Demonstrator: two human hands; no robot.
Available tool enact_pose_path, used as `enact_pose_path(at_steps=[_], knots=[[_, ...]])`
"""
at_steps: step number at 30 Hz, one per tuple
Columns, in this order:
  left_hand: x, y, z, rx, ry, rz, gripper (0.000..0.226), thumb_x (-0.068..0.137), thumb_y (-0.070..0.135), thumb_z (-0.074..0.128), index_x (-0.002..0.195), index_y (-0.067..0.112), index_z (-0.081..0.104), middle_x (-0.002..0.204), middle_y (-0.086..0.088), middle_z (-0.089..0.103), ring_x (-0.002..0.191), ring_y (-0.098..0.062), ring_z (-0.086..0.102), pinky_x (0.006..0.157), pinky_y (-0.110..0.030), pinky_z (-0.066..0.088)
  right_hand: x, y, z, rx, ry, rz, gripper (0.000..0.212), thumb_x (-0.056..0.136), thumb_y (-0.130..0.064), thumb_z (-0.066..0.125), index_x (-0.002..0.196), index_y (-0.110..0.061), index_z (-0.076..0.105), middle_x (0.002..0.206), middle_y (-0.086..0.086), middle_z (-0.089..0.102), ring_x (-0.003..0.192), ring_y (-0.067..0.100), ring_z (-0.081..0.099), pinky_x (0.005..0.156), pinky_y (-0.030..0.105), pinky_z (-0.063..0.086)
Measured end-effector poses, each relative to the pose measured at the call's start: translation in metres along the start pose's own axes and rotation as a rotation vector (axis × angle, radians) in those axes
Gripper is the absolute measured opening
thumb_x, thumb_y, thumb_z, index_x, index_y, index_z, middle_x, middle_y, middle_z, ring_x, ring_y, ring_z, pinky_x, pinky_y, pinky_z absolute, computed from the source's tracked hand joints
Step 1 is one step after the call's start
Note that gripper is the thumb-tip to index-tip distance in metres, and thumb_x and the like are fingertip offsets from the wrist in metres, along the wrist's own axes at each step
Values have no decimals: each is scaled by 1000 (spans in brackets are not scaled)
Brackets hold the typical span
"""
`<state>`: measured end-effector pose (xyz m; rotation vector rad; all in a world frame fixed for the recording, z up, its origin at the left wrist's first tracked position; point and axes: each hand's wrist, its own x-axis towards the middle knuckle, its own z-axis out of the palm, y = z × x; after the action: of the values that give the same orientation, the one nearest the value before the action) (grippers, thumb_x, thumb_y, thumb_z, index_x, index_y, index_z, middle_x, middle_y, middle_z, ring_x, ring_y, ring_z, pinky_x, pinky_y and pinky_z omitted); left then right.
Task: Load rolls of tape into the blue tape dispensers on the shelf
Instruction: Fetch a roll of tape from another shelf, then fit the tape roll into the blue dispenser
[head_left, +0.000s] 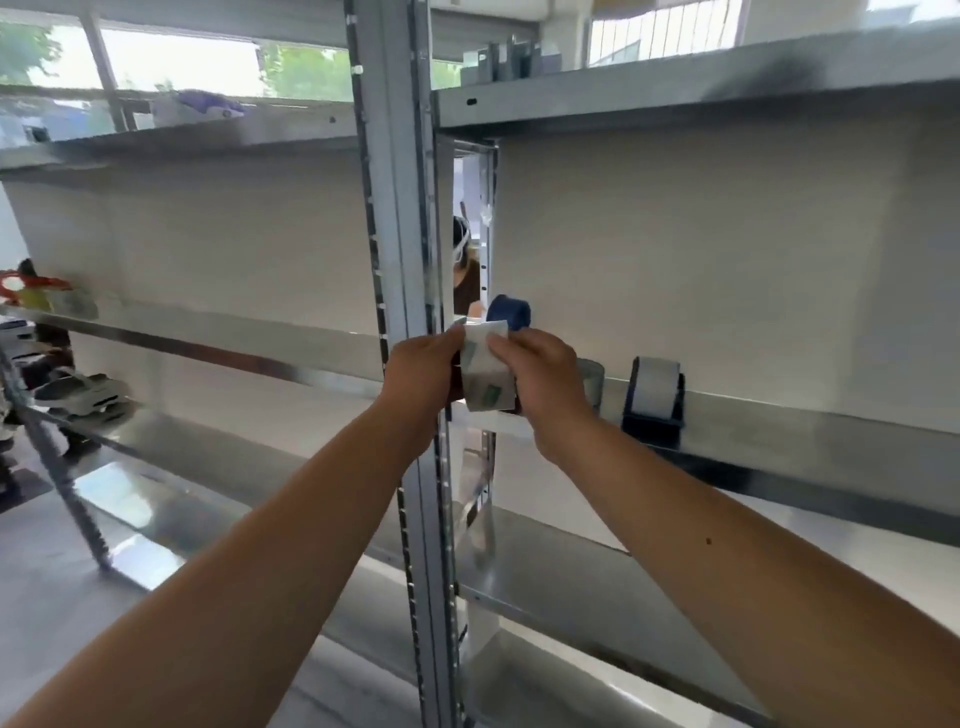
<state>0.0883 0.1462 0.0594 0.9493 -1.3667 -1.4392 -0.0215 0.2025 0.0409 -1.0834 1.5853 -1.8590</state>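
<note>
Left hand: your left hand (423, 371) curls its fingers around the left side of the pale, printed roll of tape (485, 371).
Right hand: your right hand (545, 379) pinches that roll's right edge, thumb on front.
Tape: held between both hands, before the grey metal upright (410, 260).
Dispensers: one blue plastic tape dispenser (510, 312) just behind the roll; a loaded dark-blue dispenser (653, 402) on the grey metal shelf (805, 421), right of your hands.

A blue tape dispenser (653, 402) stands on the shelf (779, 415) — loaded with a pale roll; another blue dispenser (510, 312) sits tilted at the shelf's left end.
</note>
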Motion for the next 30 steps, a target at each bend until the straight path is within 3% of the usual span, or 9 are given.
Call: enact_pose_path(at_steps=[4,7,10,13,16,18,22,26,30], knots=[[34,1,35,54,-91,39,22,101,32,62,93,13,68,102,-10,75,90,-23,74,85,-39,64,29,3,-25,53,69,64,10,87,-36,74,91,-27,75,111,10,74,107,34,70,93,55,62],[53,3,53,120,-108,78,23,100,30,64,88,12,70,95,-12,75,80,-22,72,54,-21,60,53,8,-41,111,133,59,13,90,-24,75,78,-28,76,103,7,76,108,36,70,95,51,59],[68,4,62,281,-87,271,37,99,30,61,84,-2,73,87,-23,74,76,-31,72,70,-33,62,72,12,-49,125,200,58,25,87,-25,74,62,-29,77,96,6,76,106,37,69,94,50,57],[86,-2,64,449,-17,431,25,100,22,54,87,5,67,76,-10,65,64,-7,54,56,-20,39,87,19,-48,144,259,99,22,86,-26,73,64,-26,73,100,11,74,102,36,68,90,47,58],[109,-11,70,471,-81,495,25,103,21,51,121,11,65,104,1,60,77,-2,52,72,-12,36,103,24,-42,167,312,115,31,87,-20,72,56,-24,68,85,10,68,90,32,65,78,40,52],[124,-15,74,418,-116,448,47,106,32,49,149,14,51,119,9,53,100,-6,52,91,-22,36,109,26,-37,182,340,117,28,88,-18,72,60,-23,69,83,10,68,88,32,65,78,42,52],[147,-11,80,230,-141,147,60,106,52,38,155,18,45,154,-3,51,136,-26,52,115,-38,37,122,30,-25,189,388,134,13,90,-21,70,78,-17,71,91,13,70,94,33,66,81,42,49],[167,-2,83,161,-209,-44,55,109,47,28,131,7,59,144,-14,59,121,-33,57,104,-41,43,142,38,-11,189,447,151,19,84,-27,74,98,-15,76,111,16,74,108,37,68,99,51,57],[178,-8,84,96,-327,-55,36,108,44,36,106,21,64,121,-5,57,109,-21,51,97,-37,42,158,45,0,128,446,163,48,81,-34,75,121,-8,73,119,14,74,111,32,69,106,52,54]])
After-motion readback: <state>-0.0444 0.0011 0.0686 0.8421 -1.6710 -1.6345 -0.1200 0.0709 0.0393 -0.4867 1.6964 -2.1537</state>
